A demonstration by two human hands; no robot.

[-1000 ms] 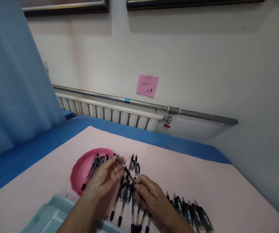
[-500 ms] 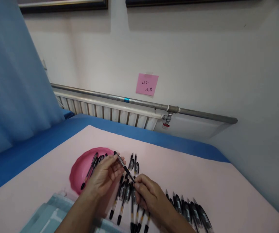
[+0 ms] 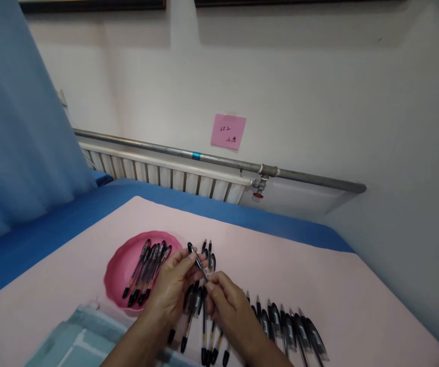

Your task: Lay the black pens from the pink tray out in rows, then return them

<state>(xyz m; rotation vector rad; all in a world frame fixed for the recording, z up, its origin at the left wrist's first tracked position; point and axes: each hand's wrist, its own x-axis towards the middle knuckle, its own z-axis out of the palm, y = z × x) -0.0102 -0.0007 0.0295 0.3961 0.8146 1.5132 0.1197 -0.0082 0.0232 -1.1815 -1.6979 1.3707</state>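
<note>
A black capped pen (image 3: 198, 261) is held slantwise between my two hands. My left hand (image 3: 179, 280) pinches it at the capped end, thumb on the cap. Closed around its lower end is my right hand (image 3: 229, 308). Beneath both hands lie several pens (image 3: 204, 326) and loose black caps (image 3: 195, 300) on the pink sheet, partly hidden by my fingers. To the left, a pink bowl (image 3: 114, 265) with a wavy rim holds several capped pens (image 3: 148, 270). At the right, more pens with separate caps (image 3: 290, 329) lie in a row.
A light blue cloth (image 3: 85, 336) lies at the front left. The pink sheet (image 3: 280, 265) covers a blue surface (image 3: 280, 216) against the wall. Behind are a radiator (image 3: 158, 171), a metal pipe (image 3: 227, 162) and a pink note (image 3: 228, 131). A blue curtain (image 3: 20, 127) hangs at left.
Both hands have come closer together along the pen, and my left hand has shifted right, showing more of the bowl's pens. The camera view has shifted slightly.
</note>
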